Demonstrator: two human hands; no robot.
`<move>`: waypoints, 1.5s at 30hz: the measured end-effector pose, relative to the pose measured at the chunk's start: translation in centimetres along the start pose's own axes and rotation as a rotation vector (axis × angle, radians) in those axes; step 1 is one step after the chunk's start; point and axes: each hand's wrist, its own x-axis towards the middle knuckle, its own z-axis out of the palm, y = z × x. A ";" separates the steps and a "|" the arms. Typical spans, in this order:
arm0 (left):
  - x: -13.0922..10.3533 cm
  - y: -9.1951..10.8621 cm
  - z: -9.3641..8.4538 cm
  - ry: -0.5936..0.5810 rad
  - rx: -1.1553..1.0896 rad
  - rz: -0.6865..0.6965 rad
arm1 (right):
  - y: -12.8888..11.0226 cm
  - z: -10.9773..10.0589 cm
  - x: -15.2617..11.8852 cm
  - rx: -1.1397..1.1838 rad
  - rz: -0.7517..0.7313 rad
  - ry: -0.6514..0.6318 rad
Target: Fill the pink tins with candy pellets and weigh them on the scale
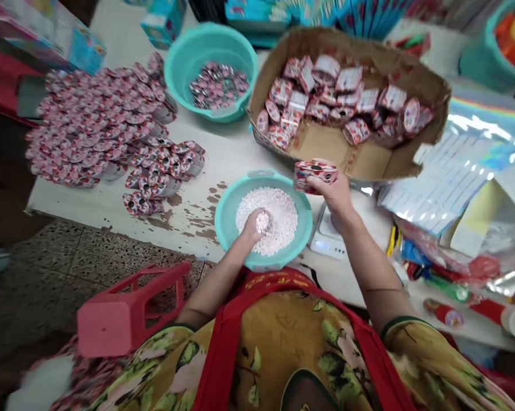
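Note:
A turquoise basin (223, 214) in front of me holds small white pellets (278, 205). Inside it, my left hand (252, 225) is closed around what looks like a small round cup (263, 221) heaped with pellets; its walls are mostly hidden. My right hand (336, 193) grips a red, pink and white patterned tin (315, 174), held just past the basin's right rim, near the cardboard box (351, 162). A dark opening shows on the tin's top. Under my right forearm is a white digital scale (327, 235).
Many similar patterned tins (86, 125) are piled at left, with a smaller cluster (167, 168) nearer. A second turquoise basin (180, 63) contains small round pieces. More tins lie in the cardboard box. Plastic sheets (445, 165) cover the right side. A red stool (107, 322) stands below left.

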 end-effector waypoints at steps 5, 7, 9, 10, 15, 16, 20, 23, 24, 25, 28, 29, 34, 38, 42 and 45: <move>-4.2 2.2 0.6 -0.006 -0.118 0.057 | 4.8 6.4 -11.3 -0.019 0.148 -0.050; -6.2 3.0 1.7 0.014 -0.106 0.189 | 6.0 8.2 -13.3 -0.069 0.143 -0.122; -7.4 2.9 3.0 0.044 -0.117 0.336 | 6.4 9.2 -14.1 -0.106 0.099 -0.186; -7.6 2.6 3.6 0.061 -0.135 0.402 | 6.3 9.5 -14.2 -0.123 0.078 -0.202; -6.0 0.7 4.9 0.186 -0.196 0.598 | 5.8 9.6 -13.5 -0.228 0.048 -0.187; -5.7 0.6 5.0 0.208 -0.184 0.605 | 5.8 9.5 -13.3 -0.252 0.048 -0.177; -4.9 0.7 5.1 0.285 -0.104 0.579 | 5.6 9.4 -12.7 -0.363 0.047 -0.149; -4.4 1.1 5.2 0.329 -0.104 0.599 | 5.3 9.6 -12.2 -0.437 0.028 -0.145; -4.1 1.2 5.2 0.338 -0.112 0.615 | 5.2 9.6 -12.0 -0.453 0.020 -0.142; -3.9 1.3 5.2 0.340 -0.119 0.631 | 5.1 9.7 -11.8 -0.464 0.013 -0.136; -3.3 1.5 5.2 0.316 -0.122 0.650 | 5.0 9.7 -11.4 -0.480 0.009 -0.115; -3.1 1.6 5.2 0.305 -0.125 0.646 | 5.0 9.6 -11.2 -0.485 0.013 -0.107; -2.9 1.8 5.6 0.255 -0.155 0.614 | 4.8 9.5 -10.5 -0.513 0.038 -0.120; -2.9 2.2 5.8 0.268 -0.137 0.599 | 4.7 9.4 -10.2 -0.504 0.051 -0.121; -3.0 2.5 5.9 0.228 -0.131 0.598 | 4.6 9.3 -9.9 -0.429 0.066 -0.129; -3.2 2.6 6.0 0.208 -0.121 0.617 | 4.6 9.4 -9.7 -0.392 0.063 -0.117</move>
